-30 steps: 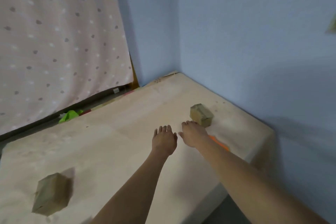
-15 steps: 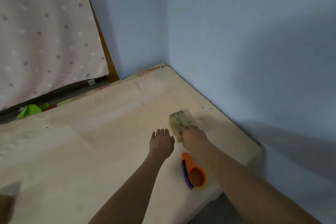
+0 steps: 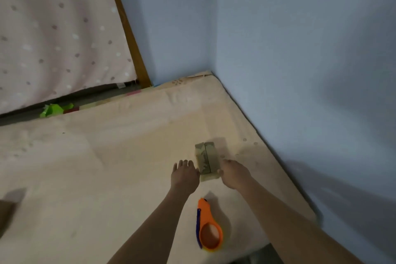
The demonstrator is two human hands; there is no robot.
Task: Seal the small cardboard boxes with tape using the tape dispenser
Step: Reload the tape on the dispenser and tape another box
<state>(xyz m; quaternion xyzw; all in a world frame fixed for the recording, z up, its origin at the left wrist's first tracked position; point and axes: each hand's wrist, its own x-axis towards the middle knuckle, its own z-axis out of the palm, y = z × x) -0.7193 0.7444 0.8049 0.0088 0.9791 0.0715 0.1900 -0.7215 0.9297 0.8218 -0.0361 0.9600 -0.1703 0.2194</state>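
No readable text, label or number anywhere.

Both bare forearms reached toward twelve o'clock. The left hand (image 3: 185,174) lay flat, fingers (image 3: 184,164) straight. At its three o'clock, the right hand (image 3: 234,174) had loosely curled fingers (image 3: 225,162).

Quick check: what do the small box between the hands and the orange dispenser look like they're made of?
Small box: matte brown cardboard, judging by its dull surface and the seam between two flaps on top. Tape dispenser: likely moulded plastic, smooth bright orange with a blue edge, slightly glossy.
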